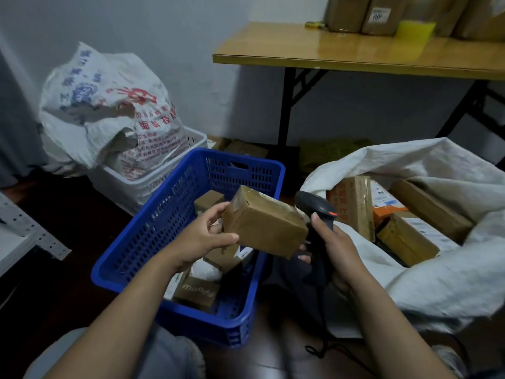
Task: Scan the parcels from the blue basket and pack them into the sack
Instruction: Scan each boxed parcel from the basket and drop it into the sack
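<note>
My left hand grips the left end of a brown cardboard parcel held tilted above the blue basket. Several small parcels lie inside the basket. My right hand holds a black barcode scanner by its handle, right beside the parcel's right end. To the right lies the open white sack, with several brown boxes inside it.
A white crate behind the basket carries a stuffed printed bag. A wooden folding table with boxes stands at the back right. A grey metal rack edges in at left. The scanner's cable trails on the dark floor.
</note>
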